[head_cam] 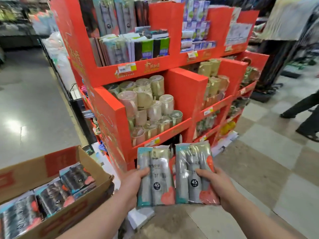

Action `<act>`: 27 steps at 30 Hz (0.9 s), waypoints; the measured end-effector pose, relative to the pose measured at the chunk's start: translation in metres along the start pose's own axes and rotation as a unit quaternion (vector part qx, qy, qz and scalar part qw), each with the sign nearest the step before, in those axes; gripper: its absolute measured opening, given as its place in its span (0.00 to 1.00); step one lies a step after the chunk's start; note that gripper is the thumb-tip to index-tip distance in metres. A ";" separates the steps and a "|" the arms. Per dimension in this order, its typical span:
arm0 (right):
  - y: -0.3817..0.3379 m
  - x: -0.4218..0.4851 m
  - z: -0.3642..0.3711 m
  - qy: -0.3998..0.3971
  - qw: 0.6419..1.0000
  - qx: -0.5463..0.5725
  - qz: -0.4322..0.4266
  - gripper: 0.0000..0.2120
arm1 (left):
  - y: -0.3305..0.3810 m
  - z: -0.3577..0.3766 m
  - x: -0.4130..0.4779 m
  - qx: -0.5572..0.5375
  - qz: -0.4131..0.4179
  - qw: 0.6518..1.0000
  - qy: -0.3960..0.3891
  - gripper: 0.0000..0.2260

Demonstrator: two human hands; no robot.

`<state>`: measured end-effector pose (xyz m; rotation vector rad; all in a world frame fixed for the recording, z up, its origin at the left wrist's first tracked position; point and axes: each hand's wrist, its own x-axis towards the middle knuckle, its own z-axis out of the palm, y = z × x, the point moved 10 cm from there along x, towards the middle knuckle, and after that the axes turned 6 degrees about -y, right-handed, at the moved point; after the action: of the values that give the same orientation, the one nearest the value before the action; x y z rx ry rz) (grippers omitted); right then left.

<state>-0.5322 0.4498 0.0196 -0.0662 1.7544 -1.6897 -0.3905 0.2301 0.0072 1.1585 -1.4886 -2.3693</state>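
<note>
While cardboard box (25,175) of similar packs sits far left, left hand (133,181) grips left pack (156,180) by its left edge, thumb on front; right pack (189,168) just beside, gripped by right hand (218,186) at right edge, thumb on front; both upright before red display stand (186,94)

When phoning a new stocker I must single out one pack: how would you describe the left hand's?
Start at the tall red cardboard display stand; before its base the left hand holds a clear plastic pack of grey rolls, on the side of the open brown cardboard box. It is pale grey, unlike the box's black packs, and sits left of the matching pack in the right hand.
</note>
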 end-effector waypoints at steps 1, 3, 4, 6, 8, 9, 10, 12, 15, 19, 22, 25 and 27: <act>-0.001 0.003 -0.008 0.003 1.000 0.006 -0.002 0.24 | 0.003 0.007 0.000 0.008 0.000 1.000 -0.004 0.05; -0.009 0.005 -0.020 0.013 1.000 0.019 -0.013 0.20 | 0.009 0.023 0.005 0.023 0.003 1.000 -0.015 0.04; -0.013 0.007 -0.024 0.015 0.999 0.029 -0.017 0.20 | 0.012 0.031 0.008 0.031 0.005 0.999 -0.023 0.04; -0.019 0.014 -0.033 0.014 0.999 0.036 -0.020 0.20 | 0.019 0.047 0.017 0.045 0.011 0.998 -0.036 0.04; -0.027 0.021 -0.043 0.020 0.999 0.037 -0.028 0.20 | 0.027 0.063 0.031 0.052 0.020 0.997 -0.046 0.04; -0.032 0.025 -0.051 0.028 0.998 0.036 -0.034 0.20 | 0.031 0.073 0.039 0.057 0.020 0.997 -0.054 0.05; -0.039 0.029 -0.057 0.036 0.998 0.034 -0.039 0.19 | 0.034 0.083 0.047 0.059 0.019 0.996 -0.064 0.05; -0.055 0.037 -0.070 0.044 0.997 0.037 -0.051 0.15 | 0.042 0.104 0.061 0.055 0.014 0.995 -0.086 0.06; -0.082 0.056 -0.089 0.056 0.996 0.037 -0.059 0.14 | 0.059 0.135 0.085 0.046 0.010 0.993 -0.111 0.07; -0.119 0.092 -0.101 0.060 0.994 0.046 -0.078 0.18 | 0.091 0.165 0.119 0.034 0.023 0.991 -0.126 0.04; -0.144 0.120 -0.102 0.058 0.993 0.050 -0.093 0.20 | 0.118 0.172 0.146 0.038 0.039 0.991 -0.123 0.05; -0.164 0.145 -0.095 0.044 0.992 0.060 -0.100 0.21 | 0.139 0.173 0.169 0.034 0.046 0.991 -0.118 0.08; -0.175 0.159 -0.090 0.038 0.992 0.061 -0.101 0.15 | 0.148 0.171 0.180 0.026 0.041 0.993 -0.110 0.09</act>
<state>-0.7707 0.4244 0.0996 -0.1286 1.7432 -1.9652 -0.6707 0.1948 0.0689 0.8491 -1.6366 -2.4831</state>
